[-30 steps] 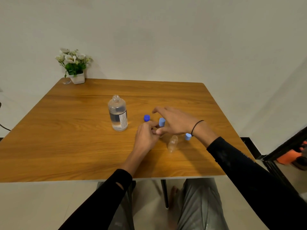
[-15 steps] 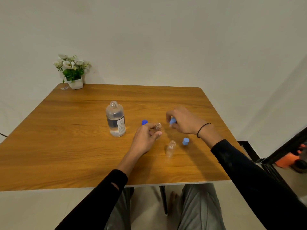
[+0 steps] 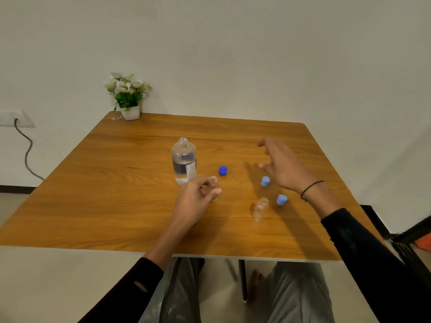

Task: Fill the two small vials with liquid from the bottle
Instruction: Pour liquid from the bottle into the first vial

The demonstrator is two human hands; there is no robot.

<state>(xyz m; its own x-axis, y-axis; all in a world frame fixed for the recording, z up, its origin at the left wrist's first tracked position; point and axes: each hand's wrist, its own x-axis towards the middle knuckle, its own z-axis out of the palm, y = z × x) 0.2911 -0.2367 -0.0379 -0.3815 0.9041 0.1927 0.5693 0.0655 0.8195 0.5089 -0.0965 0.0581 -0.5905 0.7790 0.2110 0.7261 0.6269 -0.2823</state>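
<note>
An uncapped clear bottle [image 3: 184, 161], partly full of liquid, stands mid-table. Just right of its base my left hand [image 3: 194, 205] grips a small open vial [image 3: 213, 183], held upright on the table. A second open vial [image 3: 260, 209] stands alone near the table's front. Two light blue vial caps lie by it, one [image 3: 265, 181] behind and one [image 3: 281, 200] to its right. The bottle's dark blue cap [image 3: 223, 170] rests right of the bottle. My right hand [image 3: 283, 167] hovers over the table's right side, fingers spread, holding nothing.
A white pot of flowers [image 3: 127, 99] sits at the wooden table's [image 3: 116, 194] far left corner. A wall socket with a black cable [image 3: 25, 148] is at the left. Dark equipment [image 3: 410, 236] stands on the floor at the right. My legs show under the front edge.
My right hand set the light blue cap down on the table and lifted away, open. My left hand kept hold of the uncapped vial.
</note>
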